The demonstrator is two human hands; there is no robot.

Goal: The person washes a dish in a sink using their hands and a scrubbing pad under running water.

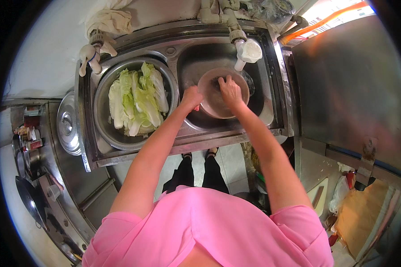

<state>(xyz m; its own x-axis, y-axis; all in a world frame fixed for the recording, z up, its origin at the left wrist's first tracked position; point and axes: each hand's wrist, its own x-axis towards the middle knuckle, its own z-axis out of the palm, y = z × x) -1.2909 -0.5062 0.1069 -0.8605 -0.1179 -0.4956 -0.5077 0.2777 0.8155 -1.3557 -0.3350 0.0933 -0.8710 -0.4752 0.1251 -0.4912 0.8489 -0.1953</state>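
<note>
A round, pale brownish bowl [217, 106] stands in the right basin of a steel sink, below a white tap [249, 51]. At the bowl's left rim my left hand [191, 98] has its fingers curled on the edge. Inside the bowl is my right hand [230, 90], its fingertips at a dark item [216, 83], perhaps a scouring pad; whether it is gripped cannot be told. Left of both hands, a large round metal basin [102, 126] holds several pale green leafy cabbage pieces [137, 100].
A second white tap [87, 55] with cloth [108, 21] above it is at the upper left. A metal lid [67, 125] leans beside the sink's left side. A large steel surface [351, 90] stands to the right, and a wok [30, 198] lies lower left.
</note>
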